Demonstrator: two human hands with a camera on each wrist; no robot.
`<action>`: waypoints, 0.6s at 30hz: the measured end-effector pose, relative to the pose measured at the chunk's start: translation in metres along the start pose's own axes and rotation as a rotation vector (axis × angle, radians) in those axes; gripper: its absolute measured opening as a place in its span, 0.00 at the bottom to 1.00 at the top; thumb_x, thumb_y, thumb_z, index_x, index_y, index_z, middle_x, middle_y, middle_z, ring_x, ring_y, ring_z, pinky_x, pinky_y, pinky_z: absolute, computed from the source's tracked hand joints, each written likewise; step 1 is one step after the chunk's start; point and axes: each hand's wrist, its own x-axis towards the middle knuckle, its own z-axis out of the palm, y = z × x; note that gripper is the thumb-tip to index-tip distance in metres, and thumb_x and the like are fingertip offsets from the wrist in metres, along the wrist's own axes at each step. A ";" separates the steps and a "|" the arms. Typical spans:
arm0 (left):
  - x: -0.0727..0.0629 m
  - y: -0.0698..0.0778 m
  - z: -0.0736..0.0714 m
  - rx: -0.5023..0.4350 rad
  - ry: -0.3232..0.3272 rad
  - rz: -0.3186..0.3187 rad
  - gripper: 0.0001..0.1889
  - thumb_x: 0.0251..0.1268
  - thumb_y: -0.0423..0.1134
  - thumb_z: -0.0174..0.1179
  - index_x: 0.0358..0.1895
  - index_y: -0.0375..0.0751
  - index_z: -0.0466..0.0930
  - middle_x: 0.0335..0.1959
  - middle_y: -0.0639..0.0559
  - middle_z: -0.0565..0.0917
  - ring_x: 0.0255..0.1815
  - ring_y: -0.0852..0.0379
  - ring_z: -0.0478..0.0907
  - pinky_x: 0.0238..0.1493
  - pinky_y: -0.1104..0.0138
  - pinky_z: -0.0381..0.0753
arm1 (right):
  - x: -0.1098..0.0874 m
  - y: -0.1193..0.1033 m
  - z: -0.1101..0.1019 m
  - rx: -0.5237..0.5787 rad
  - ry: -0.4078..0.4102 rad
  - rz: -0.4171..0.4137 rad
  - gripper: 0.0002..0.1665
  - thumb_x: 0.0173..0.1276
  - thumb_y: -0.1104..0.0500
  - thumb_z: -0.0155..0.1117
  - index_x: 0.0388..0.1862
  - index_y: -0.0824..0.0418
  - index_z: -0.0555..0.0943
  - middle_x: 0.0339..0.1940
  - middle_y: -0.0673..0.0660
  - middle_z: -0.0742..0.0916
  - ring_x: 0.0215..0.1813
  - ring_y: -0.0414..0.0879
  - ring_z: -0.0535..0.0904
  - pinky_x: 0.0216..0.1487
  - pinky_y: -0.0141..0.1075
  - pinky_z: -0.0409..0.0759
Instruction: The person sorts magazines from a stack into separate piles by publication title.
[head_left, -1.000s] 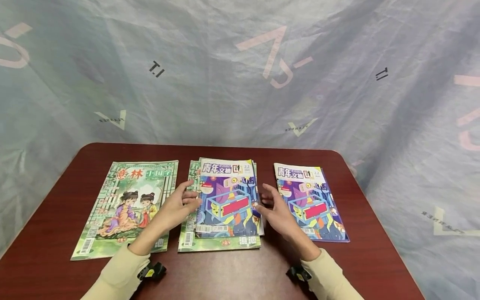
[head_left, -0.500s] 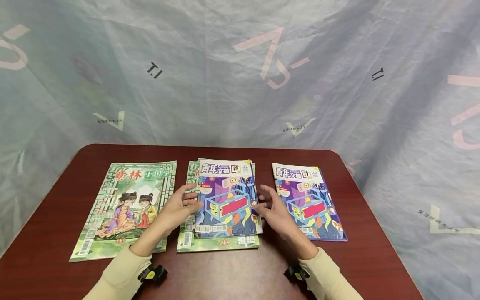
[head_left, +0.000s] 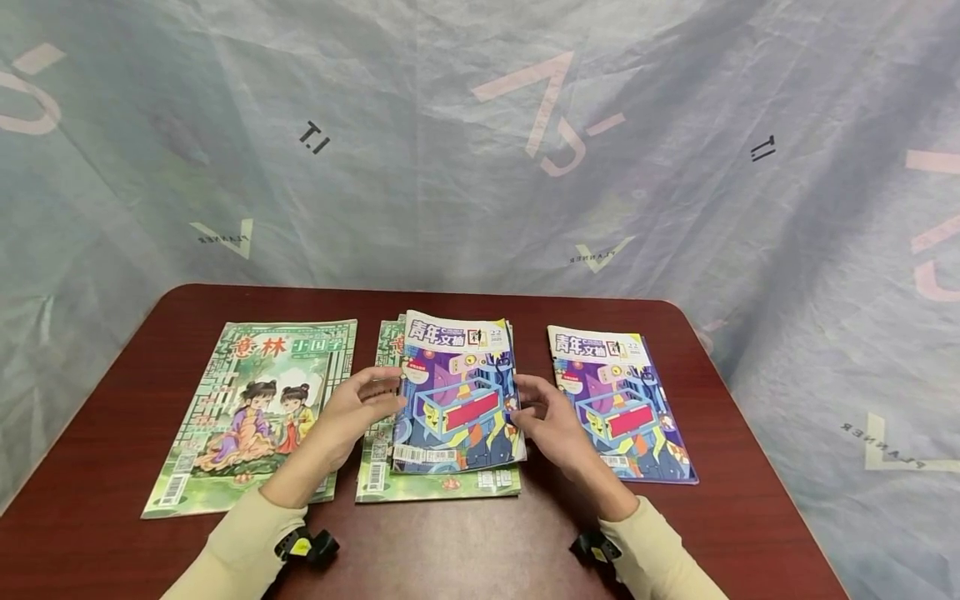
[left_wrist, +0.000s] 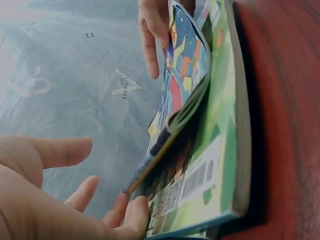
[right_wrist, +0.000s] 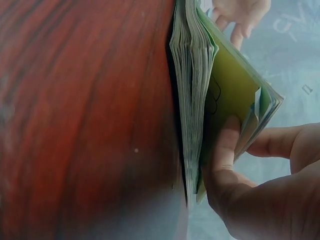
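A purple-and-blue magazine [head_left: 457,408] with a white title band lies over a stack of green magazines [head_left: 450,486] at the middle. In the left wrist view the purple magazine [left_wrist: 182,75] is raised and bowed above the green cover. My left hand [head_left: 356,417] is at its left edge; fingertips [left_wrist: 120,205] reach that edge, while the thumb [left_wrist: 67,151] stands apart from it. My right hand [head_left: 551,421] pinches the right edge. The right wrist view shows fingers [right_wrist: 229,142] beneath the lifted magazine [right_wrist: 255,112] and the thumb on its other side.
A green magazine [head_left: 255,417] with two drawn figures lies at the left. Another purple magazine [head_left: 618,408] lies right of my right hand. The dark red table [head_left: 750,517] has a grey printed curtain [head_left: 480,167] behind its far edge.
The middle purple magazine has come up off the stack slightly, shifting a little right and away from me. My fingers have moved in closer round its sides.
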 end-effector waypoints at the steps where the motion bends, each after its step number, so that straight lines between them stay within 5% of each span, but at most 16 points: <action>1: 0.000 0.000 0.000 -0.018 0.000 0.000 0.31 0.77 0.30 0.66 0.79 0.25 0.69 0.77 0.26 0.72 0.75 0.36 0.75 0.60 0.69 0.83 | 0.000 0.001 0.000 0.003 -0.001 0.000 0.32 0.77 0.73 0.65 0.79 0.72 0.74 0.60 0.72 0.84 0.52 0.55 0.88 0.45 0.40 0.90; 7: 0.000 -0.002 0.000 -0.052 -0.015 -0.032 0.32 0.79 0.32 0.65 0.80 0.26 0.67 0.79 0.27 0.67 0.69 0.43 0.78 0.56 0.69 0.85 | 0.001 0.002 0.000 0.015 0.006 0.026 0.30 0.77 0.73 0.65 0.76 0.72 0.77 0.59 0.71 0.85 0.51 0.53 0.88 0.41 0.38 0.89; 15: 0.003 -0.001 0.002 -0.017 -0.069 -0.053 0.30 0.82 0.31 0.62 0.80 0.21 0.68 0.81 0.25 0.70 0.63 0.57 0.82 0.61 0.71 0.83 | 0.001 0.001 -0.001 0.026 -0.011 0.045 0.25 0.81 0.70 0.64 0.75 0.71 0.80 0.60 0.70 0.86 0.50 0.51 0.89 0.41 0.40 0.90; 18: 0.003 -0.001 0.001 0.021 -0.077 -0.051 0.29 0.83 0.32 0.62 0.80 0.21 0.69 0.81 0.24 0.69 0.65 0.54 0.81 0.66 0.67 0.82 | 0.001 0.001 -0.001 0.021 -0.014 0.050 0.25 0.82 0.69 0.64 0.75 0.70 0.80 0.61 0.69 0.86 0.50 0.51 0.89 0.42 0.42 0.91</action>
